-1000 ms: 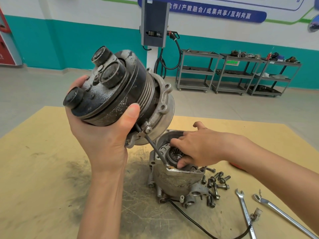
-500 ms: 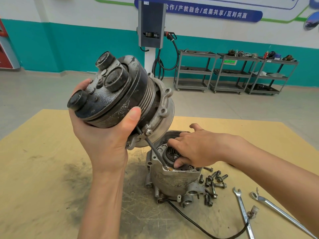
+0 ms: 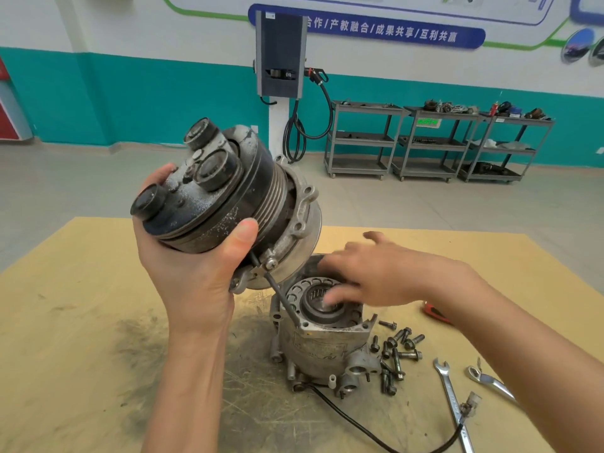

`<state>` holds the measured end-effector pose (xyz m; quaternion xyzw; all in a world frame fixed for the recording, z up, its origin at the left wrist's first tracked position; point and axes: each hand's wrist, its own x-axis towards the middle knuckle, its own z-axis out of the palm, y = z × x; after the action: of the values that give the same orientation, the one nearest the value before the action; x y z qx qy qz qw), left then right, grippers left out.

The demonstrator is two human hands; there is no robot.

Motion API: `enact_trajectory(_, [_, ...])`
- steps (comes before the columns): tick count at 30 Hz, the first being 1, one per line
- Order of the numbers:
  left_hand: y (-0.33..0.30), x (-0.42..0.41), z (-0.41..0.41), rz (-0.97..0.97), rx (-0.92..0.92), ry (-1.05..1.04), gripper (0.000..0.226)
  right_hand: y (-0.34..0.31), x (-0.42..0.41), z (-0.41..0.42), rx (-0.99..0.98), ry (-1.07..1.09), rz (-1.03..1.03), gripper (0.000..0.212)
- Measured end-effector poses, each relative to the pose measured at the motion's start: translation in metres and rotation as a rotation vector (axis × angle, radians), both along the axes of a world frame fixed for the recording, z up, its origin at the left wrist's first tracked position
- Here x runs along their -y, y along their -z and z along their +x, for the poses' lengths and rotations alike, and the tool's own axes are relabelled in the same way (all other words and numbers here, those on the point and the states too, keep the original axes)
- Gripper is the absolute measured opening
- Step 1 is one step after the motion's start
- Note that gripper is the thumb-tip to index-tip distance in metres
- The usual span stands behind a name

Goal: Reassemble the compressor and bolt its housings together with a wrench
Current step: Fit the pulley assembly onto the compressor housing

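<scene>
Your left hand (image 3: 192, 276) grips the dirty black-and-grey front housing with its ribbed pulley (image 3: 225, 197), fingers curled behind the drum and thumb pressed on the near side. You hold it raised and tilted, flange end down toward the right, above and just left of the lower part, not seated on it.

The silver cast-aluminium rear housing (image 3: 318, 344) stands upright on the yellow-brown scuffed board (image 3: 65, 354), open end up. A ring of slots and a dark central bearing (image 3: 322, 304) show in its mouth.

Your right hand (image 3: 376, 276) lies over that open end, fingers extended and loosely spread; the hand is motion-blurred. One fingertip is at the bearing; contact cannot be confirmed. It holds nothing that shows.

A thin black cable (image 3: 359, 429) runs from the base of the rear housing toward the board's near edge.

A loose heap of dark flanged bolts (image 3: 395, 351) lies just right of the rear housing. Further right, two silver wrenches: an open-ended one (image 3: 452, 400) and a ring-ended one (image 3: 490, 382), near each other. A small red object (image 3: 434, 312) lies partly hidden behind your right forearm.
</scene>
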<state>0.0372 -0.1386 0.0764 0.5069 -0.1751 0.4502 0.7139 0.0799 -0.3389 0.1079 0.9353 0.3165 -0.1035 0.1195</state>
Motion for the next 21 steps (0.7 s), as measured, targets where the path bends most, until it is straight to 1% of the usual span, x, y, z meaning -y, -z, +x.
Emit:
enact_trajectory(1, [0.002,0.0,0.002,-0.048,-0.02,0.008,0.077,-0.005,0.009,0.0,0.037,0.056,0.209,0.053])
enact_trajectory(2, [0.004,0.0,0.002,-0.061,-0.031,0.03,0.085,-0.009,0.018,-0.001,0.097,0.116,0.479,0.046])
enact_trajectory(4, [0.004,0.004,0.004,-0.057,-0.049,0.039,0.087,-0.01,0.033,-0.005,0.228,0.19,1.022,0.034])
enact_trajectory(5, [0.004,0.008,0.003,-0.045,-0.063,0.057,0.084,-0.01,0.035,-0.008,0.219,0.187,1.194,0.037])
enact_trajectory(6, [0.004,0.011,0.003,-0.043,-0.08,0.074,0.082,-0.011,0.034,-0.011,0.144,0.15,1.283,0.053])
enact_trajectory(8, [0.004,0.018,0.003,-0.019,-0.105,0.094,0.079,-0.013,0.026,-0.014,-0.069,0.055,1.302,0.098])
enact_trajectory(9, [0.005,0.022,0.002,0.011,-0.11,0.102,0.08,-0.016,0.022,-0.013,-0.154,0.022,1.285,0.115])
enact_trajectory(10, [0.005,0.026,0.002,0.041,-0.112,0.106,0.081,-0.019,0.018,-0.011,-0.209,-0.004,1.256,0.125])
enact_trajectory(11, [0.006,0.029,0.002,0.073,-0.115,0.113,0.082,-0.022,0.015,-0.01,-0.239,-0.029,1.231,0.13])
enact_trajectory(12, [0.007,0.033,0.001,0.108,-0.119,0.125,0.084,-0.024,0.013,-0.009,-0.252,-0.055,1.215,0.131])
enact_trajectory(13, [0.007,0.036,0.001,0.142,-0.126,0.14,0.085,-0.024,0.012,-0.009,-0.276,-0.081,1.215,0.127])
enact_trajectory(16, [0.008,0.042,0.001,0.254,-0.153,0.2,0.086,-0.014,0.02,-0.011,-0.339,-0.13,1.265,0.096])
enact_trajectory(19, [0.009,0.042,0.006,0.321,-0.206,0.28,0.088,0.001,0.028,-0.015,-0.201,-0.09,1.286,0.091])
enact_trajectory(21, [0.009,0.042,0.01,0.37,-0.25,0.316,0.09,0.011,0.029,-0.017,-0.16,-0.08,1.35,0.092])
